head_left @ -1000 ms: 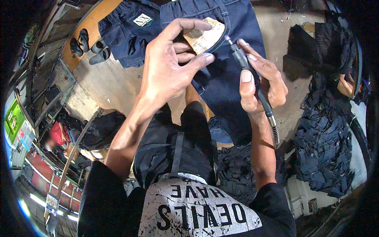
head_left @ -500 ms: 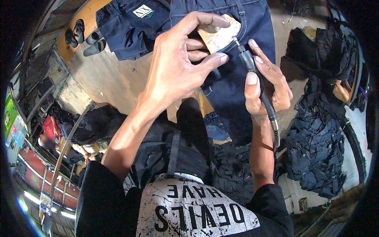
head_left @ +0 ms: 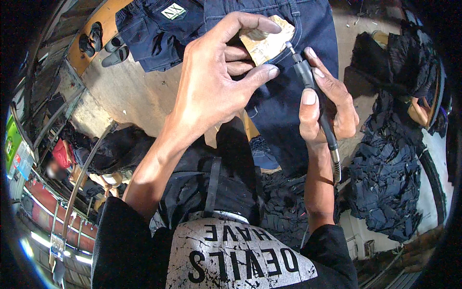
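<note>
Near the top middle, my left hand [head_left: 209, 79] grips a flat, angular, pale yellow piece [head_left: 263, 43] between curled fingers. Its thumb points to the right below the piece. A slim black rotary tool handpiece [head_left: 302, 73] is held in my right hand [head_left: 329, 106], with thumb and fingers along its body. The small rounded metal tip sits at the right edge of the yellow piece; whether they touch I cannot tell. From the handpiece's lower end a cable with a metal spring sleeve runs down along my right forearm. Navy trousers [head_left: 315, 29] lie beneath both hands.
Another navy garment [head_left: 154, 41] with a pale label lies at the upper left, beside dark sandals [head_left: 115, 57]. Heaps of dark cloth pieces [head_left: 385, 178] fill the right side. At the left edge is another person's hand [head_left: 103, 183]; at the far right, another person's limb [head_left: 418, 111] shows.
The handpiece and my right hand have shifted slightly right, the tip moving a little away from the yellow piece's middle. My left hand keeps the same hold.
</note>
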Motion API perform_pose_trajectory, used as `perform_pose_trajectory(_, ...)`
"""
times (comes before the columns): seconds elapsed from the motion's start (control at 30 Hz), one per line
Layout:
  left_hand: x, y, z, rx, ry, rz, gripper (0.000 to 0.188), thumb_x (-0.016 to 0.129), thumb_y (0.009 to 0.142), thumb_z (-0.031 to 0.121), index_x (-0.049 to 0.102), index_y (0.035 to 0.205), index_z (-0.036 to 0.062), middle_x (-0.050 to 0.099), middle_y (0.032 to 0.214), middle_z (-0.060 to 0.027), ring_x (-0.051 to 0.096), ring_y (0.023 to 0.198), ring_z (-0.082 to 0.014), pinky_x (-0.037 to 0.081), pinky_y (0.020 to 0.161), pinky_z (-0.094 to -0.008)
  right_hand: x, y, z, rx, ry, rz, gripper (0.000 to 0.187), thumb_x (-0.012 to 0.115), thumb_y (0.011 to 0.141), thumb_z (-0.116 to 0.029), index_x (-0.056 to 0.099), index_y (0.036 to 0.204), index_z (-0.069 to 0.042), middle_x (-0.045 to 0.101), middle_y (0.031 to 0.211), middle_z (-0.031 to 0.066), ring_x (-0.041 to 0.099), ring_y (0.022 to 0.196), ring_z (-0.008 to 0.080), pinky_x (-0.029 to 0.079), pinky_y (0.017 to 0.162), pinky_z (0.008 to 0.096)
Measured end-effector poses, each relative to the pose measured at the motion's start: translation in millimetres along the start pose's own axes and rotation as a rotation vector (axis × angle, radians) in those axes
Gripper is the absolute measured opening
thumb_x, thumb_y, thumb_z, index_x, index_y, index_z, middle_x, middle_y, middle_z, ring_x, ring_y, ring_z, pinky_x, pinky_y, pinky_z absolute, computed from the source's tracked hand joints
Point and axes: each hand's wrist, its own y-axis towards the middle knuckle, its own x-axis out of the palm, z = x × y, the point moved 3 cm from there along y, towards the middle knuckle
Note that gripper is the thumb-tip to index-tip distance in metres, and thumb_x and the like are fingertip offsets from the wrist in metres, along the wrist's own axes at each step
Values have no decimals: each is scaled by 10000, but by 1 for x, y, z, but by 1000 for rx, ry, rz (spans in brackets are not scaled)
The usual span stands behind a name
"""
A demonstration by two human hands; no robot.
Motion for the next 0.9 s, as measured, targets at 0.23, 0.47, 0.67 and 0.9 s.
perform_pose_trajectory(0.23, 1, 1, -2, 41, -12, 14, 564, 770, 846, -179, 561, 1352, -46, 664, 1336, -158, 724, 1154, -206, 643, 974, -316, 0, 0, 1, 17, 7, -6, 207, 747, 885, -73, 709, 1016, 83, 774, 1040, 320, 792, 1031, 407, 650, 920, 447)
perform_pose_trajectory(0.47, -1, 1, -3, 31, 0, 0, 571, 783, 838, -166, 567, 1352, -42, 659, 1332, -155, 724, 1162, -212, 639, 983, -316, 1, -1, -1, 2, 5, -21, 203, 736, 889, -63, 706, 1024, 85, 773, 1047, 321, 790, 1035, 408, 649, 921, 446)
perform_pose_trajectory(0.67, 1, 0, -4, 41, 11, 0, 557, 780, 850, -149, 581, 1356, -28, 662, 1309, -151, 730, 1118, -185, 636, 938, -280, -3, 0, -4, 17, -8, -78, 226, 723, 936, -108, 663, 1052, 76, 755, 1067, 346, 772, 1064, 436, 638, 935, 479)
perform_pose_trajectory(0.9, -20, 15, 11, 62, -44, -170, 337, 670, 1020, -8, 626, 1354, -2, 687, 1286, -138, 692, 1134, -145, 584, 996, -322, 3, -10, -36, 53, 55, -84, 294, 670, 1014, -168, 581, 1121, 91, 698, 1138, 416, 732, 1099, 530, 606, 970, 593)
